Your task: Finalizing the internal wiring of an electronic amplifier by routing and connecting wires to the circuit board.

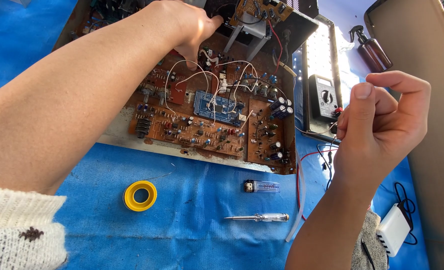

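Nearest me, on the wrinkled blue tarp (192, 235), lie a yellow solder spool (140, 195) with a thin wire tail, a clear plastic lighter (262, 187), and a slim tester screwdriver (258, 217) with a transparent handle. A white multi-port charger (393, 229) with a black cord sits at the right edge, near my right forearm.

My right hand (382, 125) is raised above the tarp, fingers curled loosely, thumb near the fingertips; I cannot tell whether anything thin is pinched there. Red and black leads trail just behind it.

Mid-field: the brown circuit board (207, 120), flat, crowded with capacitors, resistors and white jumper wires, carries a small blue microcontroller board (217, 107) at its centre. Beside it to the right, a black multimeter (323, 97) rests on a bright LED panel (332, 55).

Farther off, my left hand (182, 27) reaches across the board, forearm hiding its left part; fingertips press down at the far edge among the white wires, grasping nothing I can make out. An amber spray bottle (374, 50) lies beyond.
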